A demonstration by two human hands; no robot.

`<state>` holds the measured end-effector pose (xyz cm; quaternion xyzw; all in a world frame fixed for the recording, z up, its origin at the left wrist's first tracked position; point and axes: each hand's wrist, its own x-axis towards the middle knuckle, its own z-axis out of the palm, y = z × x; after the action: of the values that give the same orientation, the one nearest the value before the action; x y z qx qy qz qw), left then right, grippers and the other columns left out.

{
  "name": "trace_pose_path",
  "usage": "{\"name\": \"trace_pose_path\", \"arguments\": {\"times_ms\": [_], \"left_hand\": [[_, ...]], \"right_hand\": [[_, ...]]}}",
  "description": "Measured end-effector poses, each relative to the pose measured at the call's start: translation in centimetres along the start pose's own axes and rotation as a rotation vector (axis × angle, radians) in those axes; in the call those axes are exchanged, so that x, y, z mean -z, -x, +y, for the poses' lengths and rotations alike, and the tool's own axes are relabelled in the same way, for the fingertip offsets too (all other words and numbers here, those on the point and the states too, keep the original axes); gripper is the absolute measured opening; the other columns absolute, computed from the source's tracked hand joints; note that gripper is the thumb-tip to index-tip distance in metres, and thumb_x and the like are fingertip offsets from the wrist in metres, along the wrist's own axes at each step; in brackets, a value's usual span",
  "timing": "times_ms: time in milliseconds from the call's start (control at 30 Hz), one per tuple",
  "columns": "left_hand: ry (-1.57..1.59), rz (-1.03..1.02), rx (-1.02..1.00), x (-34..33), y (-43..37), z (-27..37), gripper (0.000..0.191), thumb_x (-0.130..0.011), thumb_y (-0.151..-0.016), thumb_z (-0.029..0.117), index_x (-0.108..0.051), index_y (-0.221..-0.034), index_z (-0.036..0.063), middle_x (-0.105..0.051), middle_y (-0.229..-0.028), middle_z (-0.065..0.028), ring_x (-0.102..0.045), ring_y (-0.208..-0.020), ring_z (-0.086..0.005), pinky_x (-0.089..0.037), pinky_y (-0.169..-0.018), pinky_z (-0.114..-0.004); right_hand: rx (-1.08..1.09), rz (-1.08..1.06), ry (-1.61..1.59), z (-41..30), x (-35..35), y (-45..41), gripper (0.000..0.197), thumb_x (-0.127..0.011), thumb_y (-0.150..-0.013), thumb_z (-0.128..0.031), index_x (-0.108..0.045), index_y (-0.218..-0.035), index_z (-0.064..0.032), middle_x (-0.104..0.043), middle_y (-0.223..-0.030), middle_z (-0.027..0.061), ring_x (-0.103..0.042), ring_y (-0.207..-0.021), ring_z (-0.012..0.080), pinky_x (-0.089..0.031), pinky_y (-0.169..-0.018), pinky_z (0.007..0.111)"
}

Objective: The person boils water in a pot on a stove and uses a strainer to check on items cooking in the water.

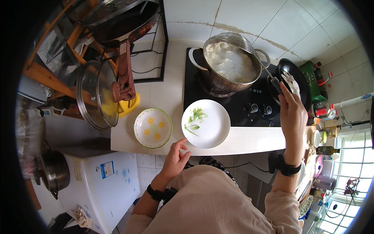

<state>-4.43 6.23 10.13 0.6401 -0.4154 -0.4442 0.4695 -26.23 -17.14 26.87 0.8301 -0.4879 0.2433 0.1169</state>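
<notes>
My right hand (pixel 293 109) grips the black handle of a wire skimmer (pixel 238 41), whose basket rests at the far rim of a steel pot (pixel 233 85). Pale dumplings (pixel 220 52) lie in foamy liquid in the pot, on the left burner of the black gas hob (pixel 238 109). My left hand (pixel 177 158) holds nothing; its fingers are apart, the fingertips at the near left edge of a white plate (pixel 214 124) with a green plant pattern. That plate stands partly over the hob's front left corner. Left of it is a scalloped bowl (pixel 153 127) with orange flowers.
A black frying pan (pixel 304 79) with a whitish cloth or glove (pixel 291 83) sits on the right of the hob. Bottles (pixel 321 83) stand beyond it. At the left are glass lids (pixel 98 96), a wooden-handled pan (pixel 125 70) and a white appliance (pixel 108 187).
</notes>
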Motion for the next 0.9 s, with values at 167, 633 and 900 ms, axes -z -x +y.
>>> {"name": "trace_pose_path", "arguments": {"times_ms": [167, 633, 900], "left_hand": [[-0.004, 0.014, -0.006, -0.1, 0.2, -0.3, 0.046, -0.056, -0.082, 0.009, -0.037, -0.123, 0.0046, -0.045, -0.094, -0.0069, -0.041, -0.056, -0.0065, -0.04, -0.056, -0.021], [-0.014, 0.049, -0.02, -0.3, 0.8, -0.5, 0.047, -0.055, -0.082, 0.004, -0.035, -0.125, 0.0052, -0.044, -0.093, -0.0051, -0.038, -0.057, -0.0026, -0.037, -0.053, -0.017], [-0.024, 0.048, 0.009, -0.3, 0.7, -0.4, 0.047, -0.058, -0.081, 0.009, -0.037, -0.124, 0.0046, -0.045, -0.094, -0.0076, -0.04, -0.055, -0.0061, -0.04, -0.055, -0.02]], "right_hand": [[0.037, -0.034, 0.083, -0.3, -2.0, -0.7, 0.024, -0.056, -0.082, -0.019, -0.061, -0.106, -0.019, -0.047, -0.062, 0.0041, -0.052, -0.057, 0.0205, -0.042, -0.05, 0.033], [0.242, -0.082, 0.1, 1.2, -3.3, -1.0, 0.026, -0.06, -0.075, -0.015, -0.063, -0.1, -0.0217, -0.044, -0.063, 0.0026, -0.05, -0.061, 0.019, -0.04, -0.057, 0.032], [0.252, -0.073, 0.117, 3.1, -1.5, -0.7, 0.029, -0.061, -0.073, -0.011, -0.064, -0.1, -0.0209, -0.044, -0.063, 0.0029, -0.05, -0.062, 0.0192, -0.039, -0.058, 0.032]]}}
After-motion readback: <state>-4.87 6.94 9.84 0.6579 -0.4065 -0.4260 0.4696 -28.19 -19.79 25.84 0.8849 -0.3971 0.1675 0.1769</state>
